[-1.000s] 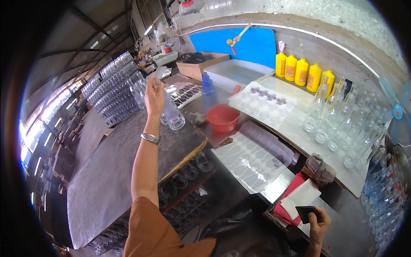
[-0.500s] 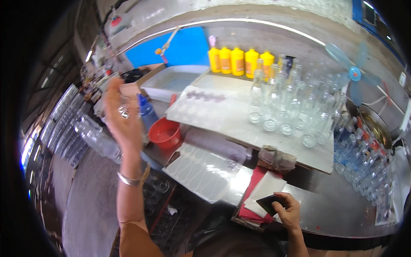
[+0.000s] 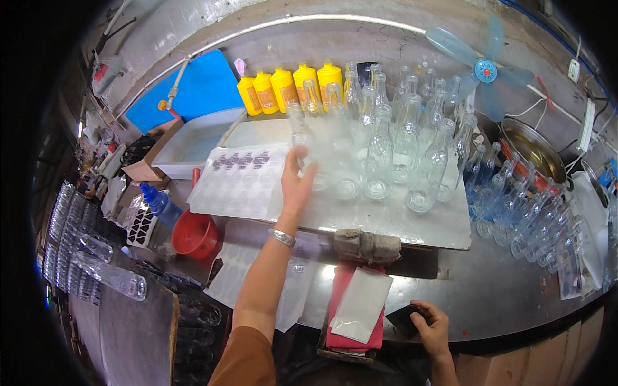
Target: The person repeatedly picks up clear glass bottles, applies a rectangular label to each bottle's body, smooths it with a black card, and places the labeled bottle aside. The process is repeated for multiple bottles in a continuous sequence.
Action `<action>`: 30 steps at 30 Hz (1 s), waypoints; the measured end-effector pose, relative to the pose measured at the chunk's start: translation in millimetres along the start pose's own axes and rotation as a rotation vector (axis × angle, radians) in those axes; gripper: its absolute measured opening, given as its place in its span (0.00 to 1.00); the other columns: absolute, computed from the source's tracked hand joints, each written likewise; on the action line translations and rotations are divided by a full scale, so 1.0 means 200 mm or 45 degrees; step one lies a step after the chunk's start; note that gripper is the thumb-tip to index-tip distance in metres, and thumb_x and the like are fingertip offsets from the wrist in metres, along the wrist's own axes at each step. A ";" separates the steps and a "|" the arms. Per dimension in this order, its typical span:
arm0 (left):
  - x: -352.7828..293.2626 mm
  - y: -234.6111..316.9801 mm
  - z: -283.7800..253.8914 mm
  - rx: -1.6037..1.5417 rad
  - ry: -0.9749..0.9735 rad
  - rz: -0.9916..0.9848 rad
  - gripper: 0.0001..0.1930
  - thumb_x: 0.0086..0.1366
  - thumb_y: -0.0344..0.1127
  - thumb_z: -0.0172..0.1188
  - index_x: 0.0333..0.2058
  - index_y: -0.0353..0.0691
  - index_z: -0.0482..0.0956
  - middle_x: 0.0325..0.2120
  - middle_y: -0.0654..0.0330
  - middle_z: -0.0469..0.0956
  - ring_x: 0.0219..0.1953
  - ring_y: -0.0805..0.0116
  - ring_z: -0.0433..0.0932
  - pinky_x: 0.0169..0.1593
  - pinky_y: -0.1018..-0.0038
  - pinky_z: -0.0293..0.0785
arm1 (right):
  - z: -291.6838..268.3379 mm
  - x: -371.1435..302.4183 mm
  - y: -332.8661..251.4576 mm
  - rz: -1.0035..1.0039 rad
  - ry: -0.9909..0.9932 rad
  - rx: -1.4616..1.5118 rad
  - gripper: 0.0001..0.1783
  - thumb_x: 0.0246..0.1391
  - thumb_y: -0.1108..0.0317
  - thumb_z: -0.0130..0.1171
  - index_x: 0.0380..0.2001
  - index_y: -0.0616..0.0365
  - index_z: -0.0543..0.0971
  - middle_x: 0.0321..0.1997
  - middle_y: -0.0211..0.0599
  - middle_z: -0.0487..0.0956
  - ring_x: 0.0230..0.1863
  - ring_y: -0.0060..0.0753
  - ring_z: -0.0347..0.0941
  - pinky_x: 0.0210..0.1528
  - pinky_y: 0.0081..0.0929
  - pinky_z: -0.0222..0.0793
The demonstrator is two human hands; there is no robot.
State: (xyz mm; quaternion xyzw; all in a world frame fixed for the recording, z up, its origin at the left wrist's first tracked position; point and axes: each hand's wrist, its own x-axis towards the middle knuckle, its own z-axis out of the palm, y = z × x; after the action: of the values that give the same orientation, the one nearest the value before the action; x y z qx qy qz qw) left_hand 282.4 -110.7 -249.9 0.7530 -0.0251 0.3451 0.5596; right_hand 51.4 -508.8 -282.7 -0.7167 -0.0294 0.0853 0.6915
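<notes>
My left hand [image 3: 298, 183] reaches over the white board and has its fingers around a clear glass bottle [image 3: 299, 128]. That bottle is smeared by motion and tilts at the left end of a group of upright clear glass bottles [image 3: 380, 154]. Just left of the hand lies a sheet of decals [image 3: 235, 183] with several dark printed patches along its upper part. Low on the right, my right hand [image 3: 432, 329] pinches a thin, black, flat square piece [image 3: 402, 319] between thumb and fingers, above the metal table.
A box of red cloth [image 3: 336, 302] topped by white paper sits below a rolled grey rag [image 3: 367, 246]. A red bucket [image 3: 195, 235] and blue spray bottle [image 3: 161, 206] stand left. Yellow bottles [image 3: 283, 90] line the wall, near a fan [image 3: 485, 71]. More glass bottles [image 3: 541, 219] stand right.
My left hand has moved from the upper left to the bottles on the board and closed around one. My view has turned rightward. The right hand keeps its black piece.
</notes>
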 end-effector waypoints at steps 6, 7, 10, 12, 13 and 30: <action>-0.26 0.28 -0.14 -0.351 0.115 -0.153 0.29 0.69 0.32 0.58 0.66 0.30 0.63 0.56 0.52 0.74 0.58 0.63 0.73 0.62 0.67 0.69 | 0.05 0.01 -0.08 0.084 0.013 0.171 0.13 0.63 0.75 0.52 0.48 0.66 0.80 0.43 0.29 0.80 0.44 0.18 0.72 0.49 0.17 0.66; -0.34 0.37 -0.16 -0.395 0.067 -0.205 0.28 0.71 0.34 0.56 0.66 0.30 0.62 0.56 0.52 0.74 0.59 0.62 0.74 0.62 0.68 0.69 | 0.07 0.01 -0.09 0.132 0.039 0.276 0.12 0.64 0.73 0.52 0.45 0.65 0.80 0.40 0.31 0.80 0.41 0.19 0.72 0.46 0.18 0.66; -0.64 0.62 -0.15 -0.623 -0.221 -0.568 0.32 0.69 0.41 0.55 0.67 0.30 0.63 0.55 0.50 0.75 0.55 0.59 0.76 0.58 0.63 0.74 | 0.13 0.06 -0.19 0.050 -0.081 0.325 0.12 0.65 0.70 0.49 0.42 0.66 0.79 0.38 0.37 0.80 0.33 0.18 0.71 0.39 0.19 0.67; -0.84 0.68 -0.10 -0.689 -0.497 -0.634 0.33 0.69 0.41 0.57 0.68 0.30 0.61 0.54 0.50 0.76 0.52 0.60 0.78 0.56 0.63 0.75 | 0.22 0.06 -0.25 0.013 -0.140 0.210 0.15 0.67 0.68 0.47 0.45 0.68 0.78 0.39 0.40 0.82 0.26 0.17 0.69 0.30 0.17 0.66; -0.92 0.72 -0.07 -0.636 -0.562 -0.741 0.34 0.70 0.41 0.57 0.69 0.31 0.60 0.54 0.51 0.75 0.52 0.62 0.78 0.55 0.64 0.75 | 0.24 0.06 -0.25 -0.070 -0.220 0.126 0.17 0.66 0.70 0.50 0.54 0.67 0.75 0.47 0.40 0.82 0.24 0.17 0.69 0.29 0.16 0.66; -1.30 0.76 -0.05 -0.232 -0.705 -0.655 0.41 0.68 0.31 0.62 0.73 0.35 0.49 0.70 0.49 0.58 0.66 0.58 0.67 0.63 0.63 0.70 | 0.31 -0.06 -0.18 -0.223 -0.175 -0.445 0.26 0.55 0.69 0.66 0.56 0.65 0.75 0.47 0.46 0.79 0.31 0.35 0.76 0.39 0.31 0.74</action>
State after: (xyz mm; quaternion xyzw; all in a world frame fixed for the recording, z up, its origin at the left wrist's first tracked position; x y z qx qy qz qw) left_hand 16.3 -249.2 -265.9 0.7465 -0.0162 -0.0266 0.6646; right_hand 32.7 -447.8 -246.9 -0.8130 -0.1531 0.0673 0.5578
